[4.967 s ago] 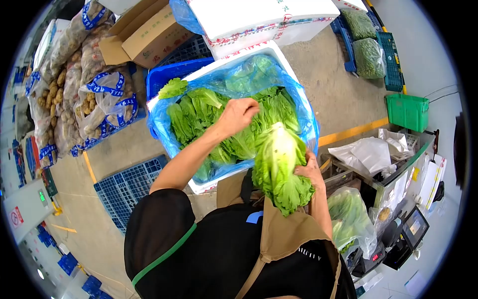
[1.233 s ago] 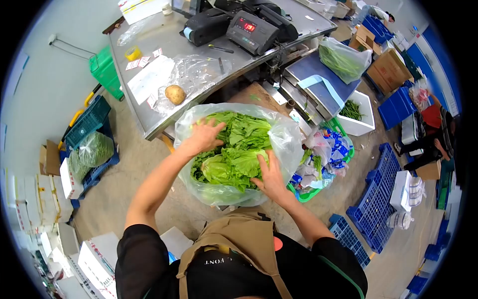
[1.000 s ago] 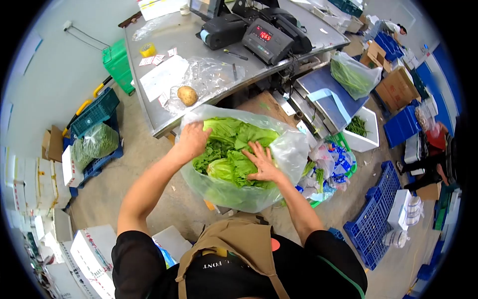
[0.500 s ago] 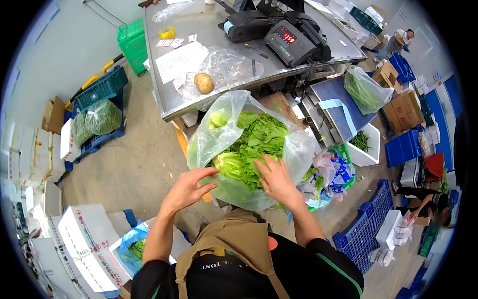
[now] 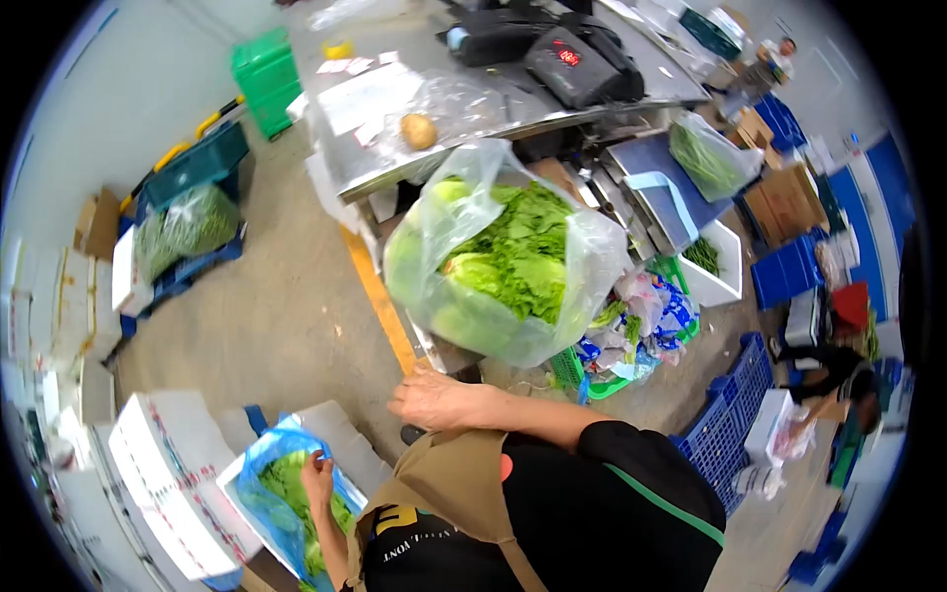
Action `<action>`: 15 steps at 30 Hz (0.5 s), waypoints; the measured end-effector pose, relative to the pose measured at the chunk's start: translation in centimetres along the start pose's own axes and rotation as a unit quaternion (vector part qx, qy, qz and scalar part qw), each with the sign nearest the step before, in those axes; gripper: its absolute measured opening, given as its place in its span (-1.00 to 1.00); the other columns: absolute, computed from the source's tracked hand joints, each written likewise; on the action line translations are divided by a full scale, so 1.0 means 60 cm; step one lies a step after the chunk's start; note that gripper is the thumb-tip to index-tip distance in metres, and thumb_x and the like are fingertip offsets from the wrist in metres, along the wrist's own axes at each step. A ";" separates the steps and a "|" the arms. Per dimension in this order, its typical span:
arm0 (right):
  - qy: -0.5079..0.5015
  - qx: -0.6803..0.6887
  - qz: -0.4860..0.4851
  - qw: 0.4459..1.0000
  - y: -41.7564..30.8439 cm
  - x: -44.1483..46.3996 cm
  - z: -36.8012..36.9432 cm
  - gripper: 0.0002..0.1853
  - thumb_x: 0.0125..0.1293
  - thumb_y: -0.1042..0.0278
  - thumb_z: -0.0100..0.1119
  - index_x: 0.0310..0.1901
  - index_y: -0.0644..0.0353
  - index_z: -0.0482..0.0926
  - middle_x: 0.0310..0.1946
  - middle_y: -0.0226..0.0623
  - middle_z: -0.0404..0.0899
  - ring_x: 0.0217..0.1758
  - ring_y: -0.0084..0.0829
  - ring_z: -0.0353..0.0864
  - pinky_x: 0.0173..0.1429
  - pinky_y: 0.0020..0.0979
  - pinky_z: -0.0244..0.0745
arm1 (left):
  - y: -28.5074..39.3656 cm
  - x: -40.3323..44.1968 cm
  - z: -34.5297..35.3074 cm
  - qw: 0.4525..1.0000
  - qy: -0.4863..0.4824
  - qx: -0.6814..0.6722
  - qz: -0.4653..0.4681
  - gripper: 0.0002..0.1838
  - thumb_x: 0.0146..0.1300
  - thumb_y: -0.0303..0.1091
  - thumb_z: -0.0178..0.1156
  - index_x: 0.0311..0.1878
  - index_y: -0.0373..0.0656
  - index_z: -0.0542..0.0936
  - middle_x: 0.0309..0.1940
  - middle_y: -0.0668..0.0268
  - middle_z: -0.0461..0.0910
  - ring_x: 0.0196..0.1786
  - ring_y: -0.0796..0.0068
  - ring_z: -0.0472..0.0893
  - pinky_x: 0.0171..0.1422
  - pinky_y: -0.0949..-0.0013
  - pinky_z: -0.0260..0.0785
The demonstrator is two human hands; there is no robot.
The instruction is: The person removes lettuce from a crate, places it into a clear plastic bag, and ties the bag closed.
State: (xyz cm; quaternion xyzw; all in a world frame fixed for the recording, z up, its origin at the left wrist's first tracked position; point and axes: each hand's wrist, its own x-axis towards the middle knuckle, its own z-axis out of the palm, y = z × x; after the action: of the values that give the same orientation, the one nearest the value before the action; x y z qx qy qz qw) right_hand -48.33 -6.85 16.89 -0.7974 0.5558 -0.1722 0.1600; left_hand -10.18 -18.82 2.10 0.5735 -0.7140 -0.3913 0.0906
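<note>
My left hand (image 5: 317,482) is at the right rim of a blue plastic bag (image 5: 258,464), with its fingers curled and closed at the bag's edge. That bag lines a white foam box and holds leafy green lettuce (image 5: 293,483). In front of my apron, my right hand (image 5: 434,399) is open with loosely bent fingers and nothing in it, slightly blurred. Beyond it stands a large clear plastic bag (image 5: 592,259) full of green lettuce (image 5: 528,252), its mouth open, just off the steel table's front edge. Neither hand touches this clear bag.
The steel table (image 5: 449,148) carries a potato (image 5: 418,131), papers and a scale display (image 5: 577,69). A bag of green vegetables (image 5: 712,158) lies on the scale platform at right. A green basket (image 5: 568,369) holds plastic bags. Foam boxes (image 5: 168,474) stack at left. People work at right.
Both hands have left the clear bag of lettuce. The left has dropped to the blue-lined box at lower left; the right has swung left across my body. The view has shifted slightly.
</note>
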 end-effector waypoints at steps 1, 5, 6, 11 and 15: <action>-0.006 0.001 -0.011 1.000 -0.010 0.004 0.009 -0.89 0.09 0.40 0.09 -0.32 0.17 0.51 -0.39 -0.21 0.53 -0.23 -0.18 0.57 -0.10 -0.14 0.41 | -0.041 -0.009 -0.012 0.999 0.014 0.039 -0.001 -0.65 0.08 -0.37 0.27 -0.06 -0.30 0.59 -0.54 0.18 0.60 -0.47 0.40 0.56 -0.31 0.31 0.41; -0.099 0.006 0.004 0.995 -0.065 0.042 -0.002 -0.89 0.15 0.36 0.09 -0.28 0.12 0.51 -0.41 -0.22 0.56 -0.28 -0.19 0.57 -0.16 -0.18 0.42 | -0.186 -0.104 -0.060 0.981 0.185 0.016 -0.054 -0.78 0.12 -0.32 0.18 -0.27 -0.30 0.59 -0.56 0.11 0.55 -0.50 0.32 0.50 -0.37 0.26 0.34; -0.086 0.025 0.005 0.996 -0.068 0.041 0.004 -0.81 0.12 0.37 0.15 -0.20 0.15 0.55 -0.40 -0.22 0.56 -0.27 -0.16 0.56 -0.13 -0.16 0.40 | -0.197 -0.124 -0.071 0.964 0.243 0.012 -0.105 -0.78 0.12 -0.32 0.17 -0.27 -0.29 0.58 -0.52 0.08 0.54 -0.45 0.24 0.51 -0.32 0.21 0.34; -0.141 0.045 -0.027 0.989 -0.119 0.066 0.057 -0.56 0.06 0.46 0.24 0.05 0.21 0.53 -0.15 -0.12 0.58 -0.13 -0.07 0.52 0.01 -0.15 0.38 | -0.301 -0.228 -0.115 0.875 0.380 -0.089 -0.288 -0.73 0.10 -0.36 0.17 -0.14 -0.24 0.64 -0.30 0.04 0.66 -0.20 0.12 0.65 -0.06 0.21 0.47; -0.242 0.043 -0.065 0.967 -0.177 0.129 0.082 -0.55 0.07 0.48 0.24 0.07 0.20 0.51 -0.10 -0.13 0.57 -0.10 -0.05 0.51 0.06 -0.16 0.36 | -0.293 -0.283 -0.091 0.901 0.299 -0.043 -0.310 -0.73 0.09 -0.42 0.15 -0.12 -0.22 0.62 -0.25 0.05 0.64 -0.17 0.05 0.62 -0.05 0.15 0.47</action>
State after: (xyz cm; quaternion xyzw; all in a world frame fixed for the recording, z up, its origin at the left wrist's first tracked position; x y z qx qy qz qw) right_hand -34.79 -10.32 18.00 -0.8422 0.4396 -0.0077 0.3122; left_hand 11.63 -6.81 -0.43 0.8515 -0.4219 -0.2401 0.1981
